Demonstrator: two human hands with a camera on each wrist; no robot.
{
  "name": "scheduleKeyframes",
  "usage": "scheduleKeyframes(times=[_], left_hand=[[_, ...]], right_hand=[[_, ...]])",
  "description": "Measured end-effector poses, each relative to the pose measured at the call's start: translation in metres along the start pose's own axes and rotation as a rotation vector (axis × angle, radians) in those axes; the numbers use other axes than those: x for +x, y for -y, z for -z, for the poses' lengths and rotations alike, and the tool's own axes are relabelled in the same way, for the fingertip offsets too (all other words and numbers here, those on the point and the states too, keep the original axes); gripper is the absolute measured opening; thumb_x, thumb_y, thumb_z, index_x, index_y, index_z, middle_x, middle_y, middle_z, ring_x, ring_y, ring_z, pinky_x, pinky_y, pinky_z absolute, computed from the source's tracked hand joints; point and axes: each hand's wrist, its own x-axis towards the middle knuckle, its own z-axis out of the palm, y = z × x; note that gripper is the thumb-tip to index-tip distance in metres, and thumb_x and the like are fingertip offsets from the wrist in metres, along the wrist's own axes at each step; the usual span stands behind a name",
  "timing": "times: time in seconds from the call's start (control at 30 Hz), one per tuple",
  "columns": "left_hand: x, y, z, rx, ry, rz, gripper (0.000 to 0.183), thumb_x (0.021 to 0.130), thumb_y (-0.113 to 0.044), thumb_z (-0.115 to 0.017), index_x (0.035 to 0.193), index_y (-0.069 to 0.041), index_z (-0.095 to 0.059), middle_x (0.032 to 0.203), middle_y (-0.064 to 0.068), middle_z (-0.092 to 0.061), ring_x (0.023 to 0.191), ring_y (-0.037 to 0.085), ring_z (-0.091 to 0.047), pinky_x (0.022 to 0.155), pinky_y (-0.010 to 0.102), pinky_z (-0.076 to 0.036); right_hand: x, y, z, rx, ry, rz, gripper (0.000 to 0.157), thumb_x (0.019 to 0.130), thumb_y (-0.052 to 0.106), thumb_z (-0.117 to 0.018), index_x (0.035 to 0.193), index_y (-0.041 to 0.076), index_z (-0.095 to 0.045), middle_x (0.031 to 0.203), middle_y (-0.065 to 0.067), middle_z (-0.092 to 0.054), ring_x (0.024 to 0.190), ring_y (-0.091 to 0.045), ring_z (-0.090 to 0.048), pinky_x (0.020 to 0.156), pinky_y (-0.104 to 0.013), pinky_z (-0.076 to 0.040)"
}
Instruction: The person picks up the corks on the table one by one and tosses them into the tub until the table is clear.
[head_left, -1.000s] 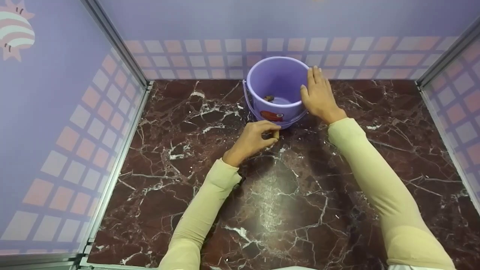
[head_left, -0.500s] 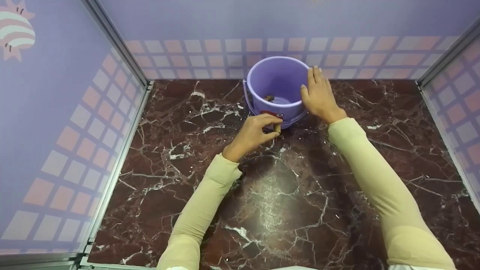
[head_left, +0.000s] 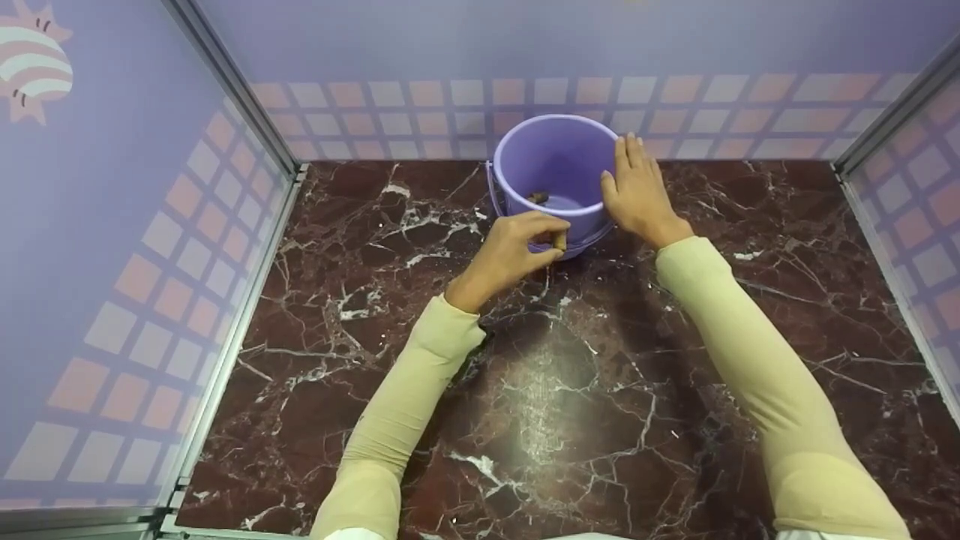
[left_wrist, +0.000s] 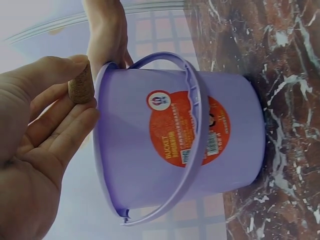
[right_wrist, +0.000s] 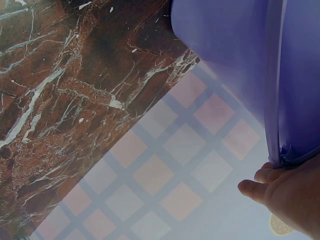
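Observation:
My left hand (head_left: pixel 506 251) pinches a brown cork (head_left: pixel 559 240) between thumb and fingers, in front of the purple bucket (head_left: pixel 559 154). In the left wrist view, the cork (left_wrist: pixel 81 87) stands just outside the bucket's rim. My right hand (head_left: pixel 639 196) rests with straight fingers on the right side of the rim. Inside the bucket, small brown pieces that look like corks (head_left: pixel 538 197) lie on the bottom. The bucket stands upright, its handle (left_wrist: pixel 192 160) hanging down across the front label (left_wrist: pixel 175 130).
A dark red marbled tabletop (head_left: pixel 360 375) lies under the bucket, strewn with small pale specks. Lilac panels with pink and white squares enclose the back (head_left: pixel 405 112) and both sides. The bucket stands close to the back panel.
My left hand has risen with the cork, from low by the bucket's base toward its rim. The right hand and the bucket keep their places.

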Motion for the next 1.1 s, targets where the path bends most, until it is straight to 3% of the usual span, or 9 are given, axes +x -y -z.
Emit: scheduleKeyframes(times=[0.17, 0.33, 0.43, 0.67, 1.1], left_hand=[[0.005, -0.002, 0.003, 0.024, -0.017, -0.002, 0.031, 0.089, 0.002, -0.082, 0.119, 0.007, -0.076, 0.104, 0.015, -0.077, 0.098, 0.028, -0.073, 0.093, 0.027, -0.059], [0.009, -0.006, 0.007, 0.001, -0.010, 0.010, 0.033, 0.089, 0.003, -0.083, 0.120, 0.008, -0.075, 0.103, 0.016, -0.076, 0.097, 0.030, -0.073, 0.091, 0.018, -0.056], [0.011, -0.007, 0.008, -0.006, -0.007, 0.009, 0.033, 0.089, 0.002, -0.083, 0.120, 0.008, -0.075, 0.104, 0.016, -0.076, 0.097, 0.029, -0.072, 0.090, 0.018, -0.057], [0.016, -0.002, 0.011, -0.032, -0.029, 0.023, 0.032, 0.089, 0.004, -0.082, 0.121, 0.006, -0.076, 0.106, 0.015, -0.076, 0.098, 0.024, -0.072, 0.094, 0.026, -0.060], [0.025, 0.007, 0.014, 0.020, -0.069, 0.044, 0.034, 0.089, 0.001, -0.083, 0.120, 0.008, -0.075, 0.115, 0.018, -0.076, 0.105, 0.029, -0.073, 0.099, 0.018, -0.053]], right_hand=[[0.000, 0.000, -0.001, 0.001, 0.005, -0.005, 0.071, 0.110, 0.029, -0.033, 0.164, -0.012, -0.011, 0.172, -0.033, -0.005, 0.161, -0.043, -0.001, 0.131, -0.051, 0.002], [0.000, 0.000, -0.001, 0.000, 0.014, -0.007, 0.071, 0.110, 0.029, -0.032, 0.164, -0.012, -0.010, 0.172, -0.032, -0.004, 0.161, -0.043, 0.000, 0.131, -0.051, 0.003], [0.000, -0.001, -0.001, -0.002, 0.009, -0.005, 0.071, 0.110, 0.029, -0.032, 0.164, -0.013, -0.011, 0.172, -0.032, -0.005, 0.161, -0.044, -0.002, 0.131, -0.051, 0.003], [-0.001, -0.001, -0.001, 0.001, 0.007, -0.001, 0.072, 0.110, 0.031, -0.031, 0.164, -0.012, -0.011, 0.172, -0.032, -0.005, 0.161, -0.043, -0.001, 0.131, -0.050, 0.003], [-0.001, -0.002, -0.001, 0.005, 0.006, -0.004, 0.072, 0.111, 0.031, -0.031, 0.164, -0.012, -0.011, 0.173, -0.032, -0.005, 0.161, -0.042, 0.000, 0.131, -0.049, 0.003]])
